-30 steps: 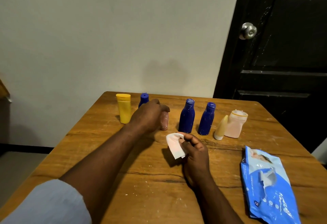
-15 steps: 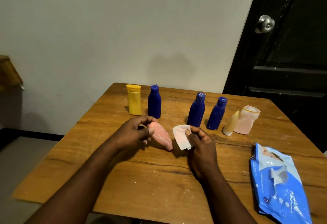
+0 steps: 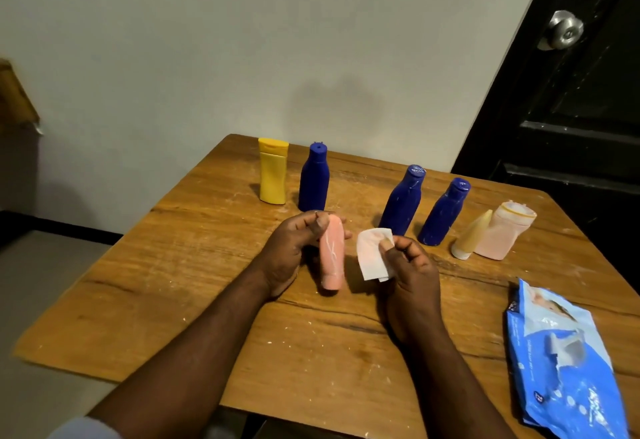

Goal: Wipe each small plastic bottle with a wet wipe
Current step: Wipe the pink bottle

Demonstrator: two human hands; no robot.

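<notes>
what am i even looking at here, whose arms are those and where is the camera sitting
There is no machine here: these are a person's two bare arms, seen by a wide-angle camera worn on their head, looking forward and down. The left hand grips a salmon-pink bottle. The right hand pinches a white wet wipe, held just beside the bottle and not touching it. At the back of the wooden table stand a yellow bottle, three dark blue bottles, a cream tube and a pale pink bottle. A blue wipes pack lies at the right.
</notes>
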